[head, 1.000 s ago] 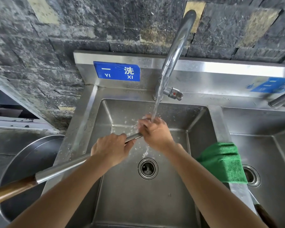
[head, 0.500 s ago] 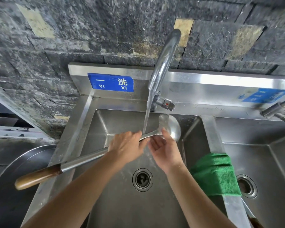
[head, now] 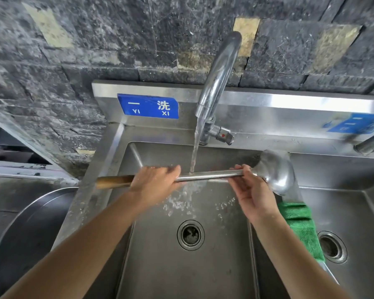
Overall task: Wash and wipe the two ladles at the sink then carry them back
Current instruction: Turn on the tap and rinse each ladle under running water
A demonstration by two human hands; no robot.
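Steel is filling most of your view: a stainless steel double sink (head: pixel 108 152) is sitting against a dark rough stone-tile wall (head: pixel 117 39) running across the top of the frame. You are looking at two basins, two round drains (head: pixel 190 235) (head: pixel 332 247), two blue labels (head: pixel 148 106) (head: pixel 358 126) and one tall curved chrome faucet (head: pixel 218 76). A second tap (head: pixel 369 144) is poking in at the right edge. One long steel ladle with a wooden grip (head: pixel 214 176) is showing. You are holding it level across the left basin, centre frame, with its bowl reaching over the divider. Your left hand (head: pixel 153 182) is wrapping its fingers over the shaft beside the wooden grip. Your right hand (head: pixel 251 188) is curling round the shaft next to the bowl. A stream of water (head: pixel 194 152) is hitting the shaft between your hands and splashing into the left basin. One folded green cloth (head: pixel 300 225) is lying on the divider. A large round steel pan (head: pixel 30 234) is sitting at lower left.
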